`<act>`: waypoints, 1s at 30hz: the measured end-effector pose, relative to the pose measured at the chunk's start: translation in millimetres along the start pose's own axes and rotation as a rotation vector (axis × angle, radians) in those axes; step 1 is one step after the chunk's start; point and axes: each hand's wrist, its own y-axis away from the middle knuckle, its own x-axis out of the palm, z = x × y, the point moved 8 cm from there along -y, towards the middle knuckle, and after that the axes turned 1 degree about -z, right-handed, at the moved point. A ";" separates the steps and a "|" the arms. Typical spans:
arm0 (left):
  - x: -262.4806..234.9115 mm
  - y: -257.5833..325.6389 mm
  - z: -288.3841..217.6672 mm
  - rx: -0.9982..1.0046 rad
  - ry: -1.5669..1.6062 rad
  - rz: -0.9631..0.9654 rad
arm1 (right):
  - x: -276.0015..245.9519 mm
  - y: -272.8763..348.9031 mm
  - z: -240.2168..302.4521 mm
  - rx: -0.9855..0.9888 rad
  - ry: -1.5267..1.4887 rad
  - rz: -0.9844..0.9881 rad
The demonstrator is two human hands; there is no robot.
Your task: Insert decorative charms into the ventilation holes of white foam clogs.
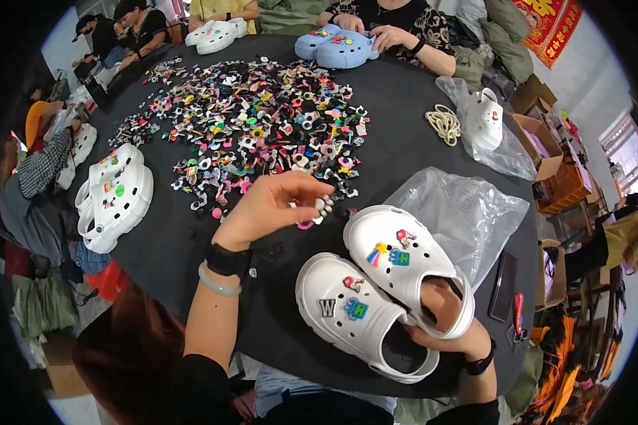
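A small whitish shoe charm (323, 206) is pinched between the thumb and fingers of my left hand (262, 207), beside the charm pile. My right hand (469, 341) reaches into the heel opening of a white clog (365, 228) and grips it, with part of the hand hidden by the strap. Against that clog lies its mate, another white clog (313, 327). Both carry a red-and-white charm and a teal figure charm; the nearer one also has a grey letter charm, the farther one a rainbow star. Past my left hand spreads a large heap of mixed colourful charms (262, 117).
A clear plastic bag (468, 219) lies behind the clogs. On the right are a phone (502, 287), red-handled snips (519, 315), coiled cord (443, 125) and a bagged white clog (486, 120). Another white pair (131, 191) stands left. Across the table, a person handles blue clogs (337, 48).
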 end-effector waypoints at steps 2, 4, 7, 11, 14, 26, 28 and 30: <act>22.2 10.9 -23.5 0.049 0.126 0.150 | 5.0 0.3 -2.1 -0.021 -0.009 0.020; 39.8 17.9 -41.7 0.143 0.009 0.266 | 0.1 2.0 -1.5 -0.004 -0.066 -0.013; 60.5 26.2 -47.6 0.167 0.120 0.378 | -2.1 0.0 -7.2 -0.010 -0.148 -0.033; 65.4 25.3 -41.6 0.154 0.347 0.366 | -0.5 9.0 -22.0 0.017 -0.253 -0.045; 60.3 26.1 -34.6 0.096 0.408 0.257 | -3.3 9.9 -16.1 0.014 -0.284 -0.069; 76.3 30.8 -48.9 0.108 0.228 0.409 | -2.1 15.2 -17.4 -0.042 -0.299 -0.087; 72.5 31.9 -51.2 0.119 0.064 0.428 | -6.3 12.8 -11.9 -0.058 -0.254 -0.111; 76.5 37.9 -50.2 0.146 -0.021 0.520 | -6.3 8.5 -8.1 -0.077 -0.262 -0.098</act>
